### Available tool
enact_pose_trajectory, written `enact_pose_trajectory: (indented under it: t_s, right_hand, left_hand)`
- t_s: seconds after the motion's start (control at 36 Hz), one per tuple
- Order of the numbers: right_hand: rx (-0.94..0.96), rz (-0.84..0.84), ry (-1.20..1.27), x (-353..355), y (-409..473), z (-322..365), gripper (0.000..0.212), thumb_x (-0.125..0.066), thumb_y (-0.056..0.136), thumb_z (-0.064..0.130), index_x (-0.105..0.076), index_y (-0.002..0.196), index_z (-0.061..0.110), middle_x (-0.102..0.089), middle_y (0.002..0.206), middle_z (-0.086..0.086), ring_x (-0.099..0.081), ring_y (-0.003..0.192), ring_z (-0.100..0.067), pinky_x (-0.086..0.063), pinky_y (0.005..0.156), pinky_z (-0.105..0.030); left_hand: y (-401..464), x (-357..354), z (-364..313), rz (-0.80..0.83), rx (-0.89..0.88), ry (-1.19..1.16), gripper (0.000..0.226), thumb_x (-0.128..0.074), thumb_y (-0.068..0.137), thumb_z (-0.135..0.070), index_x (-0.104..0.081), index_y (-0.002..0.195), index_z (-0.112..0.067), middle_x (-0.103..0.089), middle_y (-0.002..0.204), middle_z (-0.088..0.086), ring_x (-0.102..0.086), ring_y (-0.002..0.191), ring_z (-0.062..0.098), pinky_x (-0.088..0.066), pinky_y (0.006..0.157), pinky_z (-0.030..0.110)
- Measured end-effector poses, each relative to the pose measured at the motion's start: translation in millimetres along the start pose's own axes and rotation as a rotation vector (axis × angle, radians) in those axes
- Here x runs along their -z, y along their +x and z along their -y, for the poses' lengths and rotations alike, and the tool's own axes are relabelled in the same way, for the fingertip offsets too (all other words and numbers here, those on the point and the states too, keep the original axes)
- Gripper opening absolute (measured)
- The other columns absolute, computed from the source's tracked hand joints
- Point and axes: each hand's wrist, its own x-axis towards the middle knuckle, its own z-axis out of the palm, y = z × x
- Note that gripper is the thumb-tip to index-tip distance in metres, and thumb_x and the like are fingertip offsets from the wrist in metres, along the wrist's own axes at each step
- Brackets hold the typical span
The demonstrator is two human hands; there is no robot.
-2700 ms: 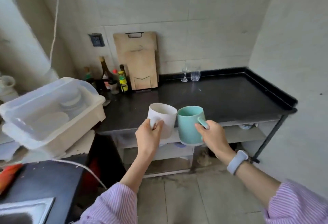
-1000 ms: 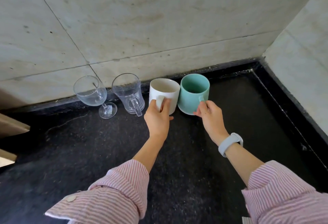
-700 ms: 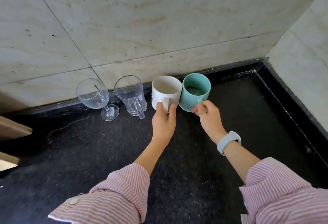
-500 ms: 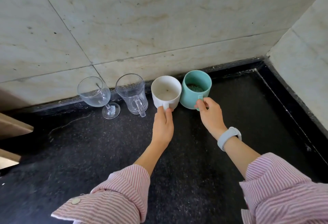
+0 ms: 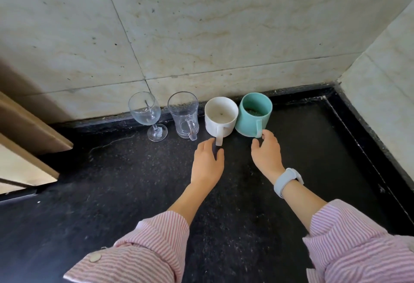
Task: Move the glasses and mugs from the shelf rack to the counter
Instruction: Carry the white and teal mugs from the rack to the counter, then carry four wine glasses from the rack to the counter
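Observation:
Four vessels stand in a row on the black counter [image 5: 134,193] against the tiled wall: a wine glass [image 5: 146,114], a clear glass mug [image 5: 184,115], a white mug [image 5: 220,117] and a teal mug [image 5: 254,114]. The mugs stand upright with handles pointing toward me. My left hand [image 5: 207,164] lies just in front of the white mug, finger and thumb loosely either side of the handle's tip. My right hand [image 5: 266,153] sits in front of the teal mug, fingers apart, one fingertip touching its handle.
A wooden cutting board [image 5: 24,134] leans at the left edge. The counter's raised black rim [image 5: 367,139] runs along the right side below the side wall. A pale watch [image 5: 287,180] is on my right wrist.
Both mugs were carried to the counter and set down beside the glass mug. Over the last half second both hands loosened and slid back from the handles.

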Motion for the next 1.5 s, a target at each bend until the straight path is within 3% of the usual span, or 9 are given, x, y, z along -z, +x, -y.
enact_pose_trajectory:
  t_s: [0.11,0.25,0.39,0.56,0.69,0.97,1.22,1.31,1.5]
  right_hand:
    - [0.020,0.015,-0.033,-9,-42,14,0.049,-0.043,0.093,0.013,-0.030,0.140,0.004,-0.037,0.146,-0.017,-0.031,0.136,-0.032,-0.028,0.111,-0.040]
    - [0.333,0.217,-0.135,-31,-101,51,0.038,-0.041,0.094,0.013,-0.046,0.132,0.006,-0.051,0.137,-0.012,-0.042,0.130,-0.025,-0.032,0.110,-0.035]
    - [0.795,0.388,-0.269,-74,-176,104,0.030,-0.044,0.092,0.014,-0.060,0.118,0.009,-0.062,0.122,-0.008,-0.046,0.126,-0.025,-0.033,0.108,-0.036]
    - [1.159,0.605,-0.497,-134,-311,164,0.036,-0.038,0.094,0.024,-0.050,0.127,0.015,-0.052,0.134,-0.002,-0.037,0.131,-0.023,-0.028,0.110,-0.040]
    - [1.419,0.753,-0.500,-168,-467,183,0.037,-0.036,0.095,0.025,-0.048,0.129,0.015,-0.050,0.137,-0.003,-0.036,0.132,-0.023,-0.029,0.110,-0.039]
    - [1.847,1.096,-0.372,-193,-799,142,0.037,-0.039,0.095,0.025,-0.050,0.128,0.014,-0.051,0.135,-0.006,-0.040,0.128,-0.024,-0.033,0.104,-0.036]
    - [2.157,1.357,-0.262,-188,-1016,99,0.034,-0.043,0.093,0.023,-0.054,0.123,0.010,-0.058,0.124,-0.012,-0.048,0.119,-0.031,-0.040,0.100,-0.042]
    - [2.244,1.414,-0.210,-186,-1078,88,0.035,-0.044,0.092,0.022,-0.053,0.123,0.011,-0.057,0.127,-0.011,-0.048,0.120,-0.031,-0.039,0.101,-0.043]
    - [2.376,1.504,-0.179,-191,-1222,79,0.035,-0.041,0.093,0.023,-0.051,0.124,0.013,-0.056,0.127,-0.011,-0.046,0.121,-0.030,-0.040,0.100,-0.045]
  left_hand:
    - [-34,27,14,-0.035,-0.061,0.209,0.045,-0.045,0.095,-0.028,-0.040,0.137,-0.015,-0.038,0.146,0.004,-0.032,0.136,0.021,-0.034,0.110,0.040]
    - [-85,93,42,-0.129,-0.052,0.447,0.044,-0.040,0.096,-0.030,-0.038,0.138,-0.017,-0.040,0.144,-0.001,-0.029,0.138,0.019,-0.024,0.112,0.039]
    - [-167,172,92,-0.244,0.106,0.519,0.040,-0.038,0.096,-0.032,-0.043,0.134,-0.019,-0.046,0.139,-0.003,-0.038,0.131,0.018,-0.023,0.114,0.039]
    - [-331,259,155,-0.509,0.338,0.561,0.039,-0.040,0.096,-0.032,-0.047,0.132,-0.019,-0.050,0.137,-0.003,-0.041,0.130,0.018,-0.024,0.111,0.038]
    - [-499,303,188,-0.747,0.530,0.571,0.039,-0.040,0.095,-0.033,-0.046,0.131,-0.021,-0.049,0.137,-0.002,-0.041,0.129,0.019,-0.026,0.109,0.038]
    - [-846,294,232,-1.110,0.950,0.559,0.035,-0.042,0.091,-0.029,-0.056,0.120,-0.015,-0.060,0.120,0.004,-0.053,0.113,0.028,-0.037,0.093,0.042]
    - [-1065,266,223,-1.412,1.245,0.553,0.034,-0.049,0.087,-0.027,-0.063,0.110,-0.007,-0.068,0.105,0.016,-0.062,0.096,0.038,-0.047,0.082,0.044]
    - [-1124,264,221,-1.479,1.354,0.527,0.045,-0.041,0.083,-0.034,-0.061,0.115,-0.010,-0.066,0.112,0.015,-0.059,0.103,0.036,-0.045,0.089,0.044]
    - [-1242,275,236,-1.624,1.473,0.503,0.034,-0.051,0.091,-0.025,-0.056,0.121,-0.011,-0.060,0.122,0.012,-0.054,0.113,0.031,-0.041,0.095,0.043]
